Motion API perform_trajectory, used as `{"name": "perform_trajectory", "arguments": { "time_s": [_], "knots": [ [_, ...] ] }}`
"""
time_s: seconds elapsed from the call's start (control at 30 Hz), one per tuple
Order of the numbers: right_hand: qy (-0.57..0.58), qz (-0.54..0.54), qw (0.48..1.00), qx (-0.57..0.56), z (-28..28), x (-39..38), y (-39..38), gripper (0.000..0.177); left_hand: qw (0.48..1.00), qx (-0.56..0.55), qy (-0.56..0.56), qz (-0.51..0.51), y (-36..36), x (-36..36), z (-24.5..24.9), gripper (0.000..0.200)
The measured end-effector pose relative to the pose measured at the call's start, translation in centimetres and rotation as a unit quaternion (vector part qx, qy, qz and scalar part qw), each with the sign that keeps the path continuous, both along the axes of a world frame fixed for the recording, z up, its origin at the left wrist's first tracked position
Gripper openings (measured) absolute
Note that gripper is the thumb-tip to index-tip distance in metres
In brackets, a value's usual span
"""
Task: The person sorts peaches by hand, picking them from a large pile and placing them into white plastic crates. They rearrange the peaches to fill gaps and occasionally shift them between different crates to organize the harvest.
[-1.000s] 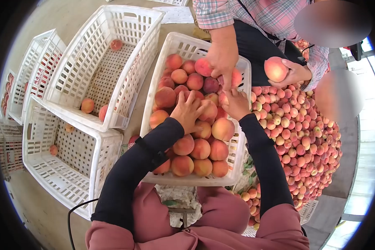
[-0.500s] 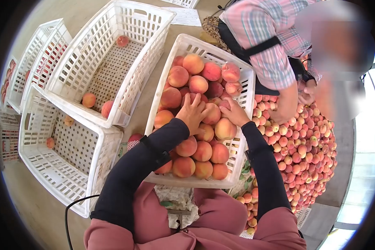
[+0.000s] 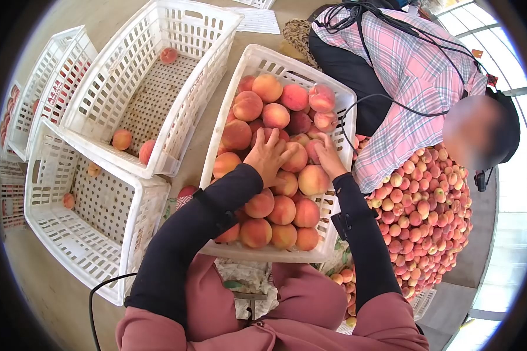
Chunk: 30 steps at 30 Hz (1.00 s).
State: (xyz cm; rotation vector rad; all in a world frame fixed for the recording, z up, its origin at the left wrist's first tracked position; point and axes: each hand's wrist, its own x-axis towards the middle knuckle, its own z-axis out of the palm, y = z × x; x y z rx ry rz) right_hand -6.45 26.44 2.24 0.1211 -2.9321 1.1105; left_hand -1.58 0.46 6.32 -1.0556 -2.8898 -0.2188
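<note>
Left hand spread flat on peaches in crate centre; right hand on one by its right wall, grip unclear. Peaches likely soft, bruise easily: cup whole fruit, no fingertip pinch.

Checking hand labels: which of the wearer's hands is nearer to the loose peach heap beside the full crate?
Right. The right hand rests on peaches by the crate wall next to the heap; the left hand lies mid-crate, farther away.
</note>
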Motion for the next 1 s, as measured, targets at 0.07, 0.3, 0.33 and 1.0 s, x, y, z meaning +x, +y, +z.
{"name": "perform_trajectory", "arguments": {
  "time_s": [0.07,0.3,0.33,1.0],
  "knots": [
    [-0.031,0.040,0.997,0.053,2.3,0.3,-1.0,0.039,1.000,0.002,-0.003,0.002,0.1,0.0,-0.1,0.099],
    [0.036,0.140,0.950,0.277,3.8,4.4,-2.3,0.041,1.000,-0.004,-0.005,-0.002,-0.1,-0.2,-0.2,0.098],
    [0.053,0.131,0.955,0.260,3.5,4.2,-2.5,0.043,1.000,-0.004,-0.010,-0.005,-0.2,-0.2,0.0,0.098],
    [0.129,0.038,0.978,0.161,4.2,6.2,-3.5,0.046,0.999,0.030,-0.009,-0.034,-1.0,-0.8,0.1,0.097]
  ]
}}
